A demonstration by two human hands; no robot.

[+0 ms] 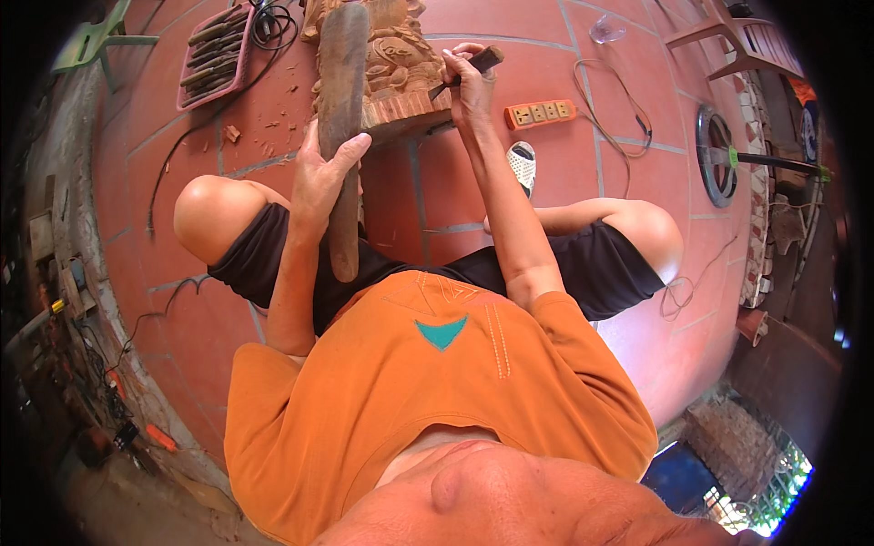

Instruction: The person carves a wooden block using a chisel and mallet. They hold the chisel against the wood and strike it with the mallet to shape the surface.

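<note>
left hand (320,177) gripping mallet (342,118), right hand (466,86) chisel (469,70)

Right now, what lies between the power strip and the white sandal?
Head view: only bare red floor tile between the orange power strip and the white sandal. The right hand with its chisel sits off to the side.

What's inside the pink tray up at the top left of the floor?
The pink tray holds a row of long chisels with dark handles, lying side by side. A black cable curls just past its right end. Anything beneath the tools is covered.
</note>
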